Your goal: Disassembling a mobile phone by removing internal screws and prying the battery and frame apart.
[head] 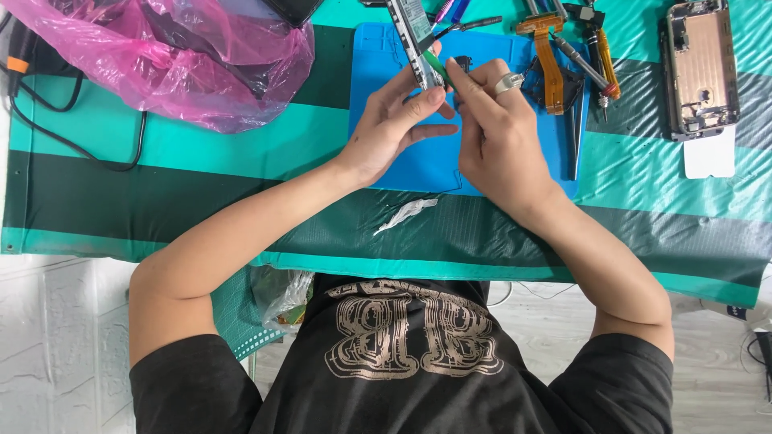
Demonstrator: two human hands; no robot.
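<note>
Phone frame (420,42), slanting away over a blue mat (386,96), was gripped at its near end by the left hand (392,128); a green-handled tool (438,68) was pinched alongside in the right hand (498,133).

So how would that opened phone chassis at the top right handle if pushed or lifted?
The opened phone chassis lies flat, so it would likely slide rather than tip. Its exposed internals look fragile; edges seem the safer grip. It partly overlaps a white card, which might shift with it.

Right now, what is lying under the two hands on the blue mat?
Bare blue mat shows below the left hand and right hand, which hold a narrow phone part on edge. Whatever lies directly beneath the palms is covered.
</note>
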